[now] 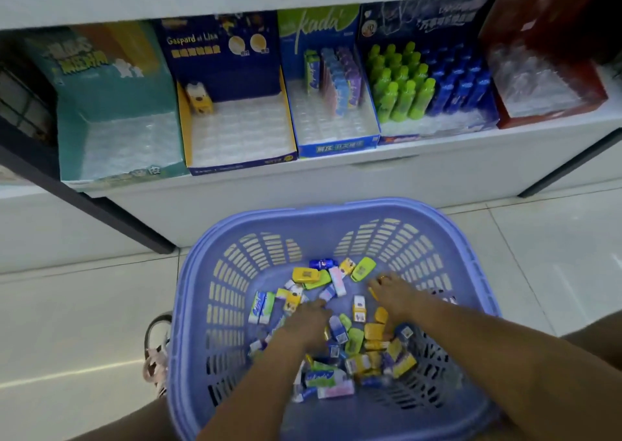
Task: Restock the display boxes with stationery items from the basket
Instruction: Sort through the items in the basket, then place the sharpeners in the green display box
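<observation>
A purple plastic basket (202,272) stands on the floor below me, holding several small stationery packs (340,336) in yellow, green, blue and pink. Both my hands are down inside it. My left hand (308,319) lies on the pile at the middle, fingers curled into the packs; what it holds is hidden. My right hand (395,292) rests further right, near a green pack (363,268), fingers bent down. On the shelf above stand the display boxes: a teal one (114,137), a navy one (235,131) with one yellow item (200,99), and a blue one (333,117).
A box with green and blue bottles (427,84) and a red box (545,87) fill the shelf's right side. A dark shelf frame (111,212) runs down at the left. A sandalled foot (156,349) is beside the basket on the tiled floor.
</observation>
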`<move>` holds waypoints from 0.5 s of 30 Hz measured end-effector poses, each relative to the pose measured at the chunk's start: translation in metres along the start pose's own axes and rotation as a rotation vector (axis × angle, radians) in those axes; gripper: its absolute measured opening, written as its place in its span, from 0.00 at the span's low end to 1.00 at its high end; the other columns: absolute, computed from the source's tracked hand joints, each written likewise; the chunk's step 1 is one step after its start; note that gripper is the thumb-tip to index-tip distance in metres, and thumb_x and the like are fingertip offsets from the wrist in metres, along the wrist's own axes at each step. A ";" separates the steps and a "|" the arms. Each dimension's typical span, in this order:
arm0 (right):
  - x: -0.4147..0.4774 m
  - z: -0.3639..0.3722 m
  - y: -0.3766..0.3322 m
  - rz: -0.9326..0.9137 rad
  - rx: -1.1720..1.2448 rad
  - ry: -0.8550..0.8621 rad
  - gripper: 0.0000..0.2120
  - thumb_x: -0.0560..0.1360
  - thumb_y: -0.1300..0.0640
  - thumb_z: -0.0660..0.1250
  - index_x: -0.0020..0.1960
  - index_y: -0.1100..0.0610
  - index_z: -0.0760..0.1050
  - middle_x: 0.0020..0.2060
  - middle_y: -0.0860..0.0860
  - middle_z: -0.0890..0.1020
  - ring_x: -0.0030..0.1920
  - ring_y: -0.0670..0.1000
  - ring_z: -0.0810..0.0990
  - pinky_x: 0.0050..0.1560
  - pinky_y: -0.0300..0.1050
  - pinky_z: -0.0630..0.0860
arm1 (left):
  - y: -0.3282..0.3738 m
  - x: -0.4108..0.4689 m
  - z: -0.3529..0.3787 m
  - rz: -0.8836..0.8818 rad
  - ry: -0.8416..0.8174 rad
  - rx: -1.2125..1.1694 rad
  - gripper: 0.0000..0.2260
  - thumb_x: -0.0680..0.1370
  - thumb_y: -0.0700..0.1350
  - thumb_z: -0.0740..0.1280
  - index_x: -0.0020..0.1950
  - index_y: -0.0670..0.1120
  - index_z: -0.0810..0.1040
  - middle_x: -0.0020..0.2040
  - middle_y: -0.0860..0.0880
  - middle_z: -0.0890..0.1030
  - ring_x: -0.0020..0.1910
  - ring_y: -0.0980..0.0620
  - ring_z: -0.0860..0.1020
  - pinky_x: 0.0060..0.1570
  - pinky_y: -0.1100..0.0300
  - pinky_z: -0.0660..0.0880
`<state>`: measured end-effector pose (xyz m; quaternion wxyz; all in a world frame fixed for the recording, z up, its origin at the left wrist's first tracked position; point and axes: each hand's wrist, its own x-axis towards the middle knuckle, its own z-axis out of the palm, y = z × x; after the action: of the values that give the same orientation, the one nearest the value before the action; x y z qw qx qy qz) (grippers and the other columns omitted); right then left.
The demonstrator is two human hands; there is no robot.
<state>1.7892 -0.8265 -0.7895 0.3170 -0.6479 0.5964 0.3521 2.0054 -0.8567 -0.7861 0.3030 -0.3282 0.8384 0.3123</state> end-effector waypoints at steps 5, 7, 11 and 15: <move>0.007 0.010 -0.011 -0.114 0.054 -0.012 0.52 0.61 0.38 0.76 0.75 0.56 0.53 0.70 0.58 0.65 0.67 0.62 0.66 0.66 0.59 0.67 | 0.004 0.011 0.007 -0.039 0.027 -0.006 0.32 0.73 0.52 0.71 0.73 0.44 0.62 0.72 0.41 0.60 0.69 0.37 0.61 0.68 0.42 0.61; 0.005 0.017 -0.014 -0.152 0.130 -0.047 0.41 0.60 0.38 0.77 0.65 0.54 0.66 0.58 0.56 0.74 0.57 0.59 0.74 0.57 0.54 0.73 | 0.004 0.014 0.009 -0.052 0.025 -0.048 0.32 0.73 0.51 0.72 0.72 0.44 0.63 0.72 0.41 0.61 0.70 0.37 0.60 0.68 0.42 0.62; -0.002 0.018 -0.008 -0.111 0.292 -0.093 0.24 0.63 0.46 0.78 0.50 0.53 0.70 0.48 0.54 0.77 0.48 0.56 0.76 0.43 0.46 0.71 | 0.003 0.019 0.011 -0.061 0.046 -0.102 0.33 0.69 0.52 0.76 0.69 0.45 0.66 0.68 0.42 0.65 0.68 0.38 0.62 0.65 0.45 0.65; -0.009 0.019 -0.010 -0.079 0.355 -0.072 0.26 0.65 0.48 0.77 0.58 0.53 0.72 0.55 0.54 0.77 0.53 0.56 0.77 0.48 0.48 0.74 | 0.003 0.021 0.012 -0.073 0.054 -0.115 0.33 0.68 0.51 0.76 0.68 0.45 0.67 0.68 0.43 0.65 0.68 0.38 0.61 0.64 0.45 0.67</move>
<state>1.7977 -0.8050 -0.7921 0.4613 -0.5917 0.6114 0.2516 1.9945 -0.8541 -0.8074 0.2719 -0.3840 0.8144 0.3397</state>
